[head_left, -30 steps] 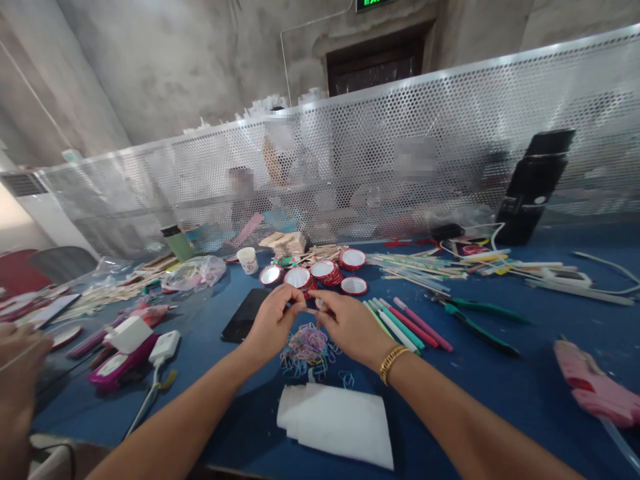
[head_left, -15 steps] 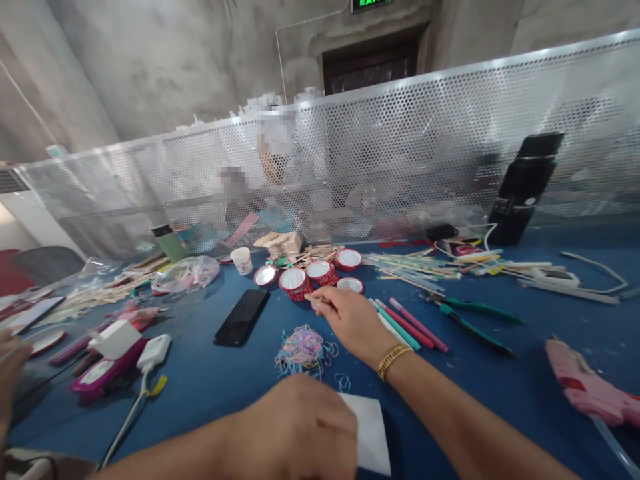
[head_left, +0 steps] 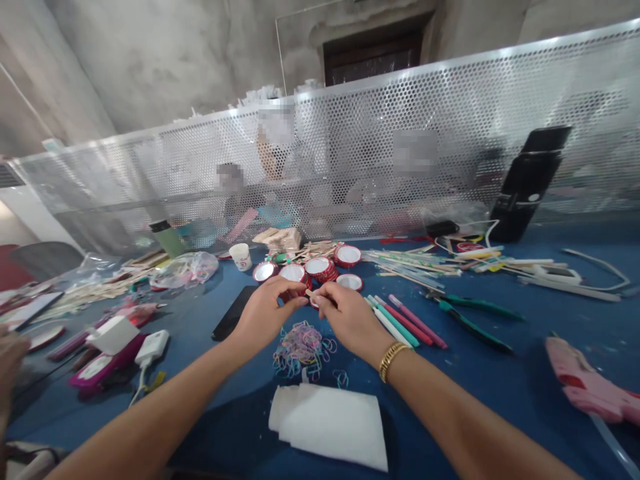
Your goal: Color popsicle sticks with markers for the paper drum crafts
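My right hand (head_left: pixel 347 319) pinches a short wooden stick (head_left: pixel 310 294) that looks like a craft stick. Close to its tip is my left hand (head_left: pixel 270 307), with thumb and index finger curved and apart, and nothing visible between them. Just beyond both hands stand red-rimmed round tins (head_left: pixel 320 268) with pale insides, some stacked. Below the hands lies a pile of pastel rubber bands (head_left: pixel 305 350). A folded white cloth or paper (head_left: pixel 333 423) rests on the blue table nearer to me. My left hand partly covers a black phone (head_left: pixel 231 319).
Markers (head_left: pixel 407 323), green-handled pliers (head_left: pixel 470 320) and a pink glue gun (head_left: pixel 585 380) lie to the right. A paper cup (head_left: pixel 241 257) and loose sticks sit farther back. A purple power strip (head_left: pixel 107 367) is left, near another person's hand (head_left: pixel 10 360). A perforated screen (head_left: pixel 350 167) closes the back.
My left hand has moved forward from above the white cloth to beside the stick, uncovering the cloth. My right hand stays in about the same place with the stick.
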The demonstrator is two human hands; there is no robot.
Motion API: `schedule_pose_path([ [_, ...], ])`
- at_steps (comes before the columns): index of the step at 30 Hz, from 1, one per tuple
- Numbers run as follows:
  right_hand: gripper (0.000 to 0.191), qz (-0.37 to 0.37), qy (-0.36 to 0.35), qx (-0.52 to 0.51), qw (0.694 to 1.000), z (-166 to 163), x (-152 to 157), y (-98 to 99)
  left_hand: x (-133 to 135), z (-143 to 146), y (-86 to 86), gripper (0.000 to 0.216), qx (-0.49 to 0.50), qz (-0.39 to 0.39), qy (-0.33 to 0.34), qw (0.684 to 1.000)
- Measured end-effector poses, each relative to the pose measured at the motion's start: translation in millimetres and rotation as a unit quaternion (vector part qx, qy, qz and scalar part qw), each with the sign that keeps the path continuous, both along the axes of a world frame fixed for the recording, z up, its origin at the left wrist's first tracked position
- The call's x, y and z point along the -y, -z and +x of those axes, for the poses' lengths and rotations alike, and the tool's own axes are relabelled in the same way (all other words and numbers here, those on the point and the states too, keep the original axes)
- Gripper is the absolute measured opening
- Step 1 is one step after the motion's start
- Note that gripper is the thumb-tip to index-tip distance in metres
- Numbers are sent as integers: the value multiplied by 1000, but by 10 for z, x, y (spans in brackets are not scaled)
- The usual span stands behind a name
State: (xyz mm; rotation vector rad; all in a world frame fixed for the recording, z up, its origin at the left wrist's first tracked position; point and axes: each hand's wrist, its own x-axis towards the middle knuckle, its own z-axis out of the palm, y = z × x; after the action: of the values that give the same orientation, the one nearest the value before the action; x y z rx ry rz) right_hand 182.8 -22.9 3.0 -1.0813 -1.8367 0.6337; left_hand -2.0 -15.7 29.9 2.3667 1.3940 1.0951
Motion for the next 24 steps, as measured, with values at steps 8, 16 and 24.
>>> schedule_pose_path([
  [8, 20, -94, -28, -65, 993, -5, -68, 83, -7, 71, 4, 13, -59, 56, 35, 996],
  [16, 23, -218, -68, -123, 966, -68, -65, 130, -43, -37, 129, 20, -106, 62, 84, 989],
  [24, 20, -253, -80, -162, 951, -90, -40, 88, 7, 2, 67, 22, -112, 79, 71, 988],
])
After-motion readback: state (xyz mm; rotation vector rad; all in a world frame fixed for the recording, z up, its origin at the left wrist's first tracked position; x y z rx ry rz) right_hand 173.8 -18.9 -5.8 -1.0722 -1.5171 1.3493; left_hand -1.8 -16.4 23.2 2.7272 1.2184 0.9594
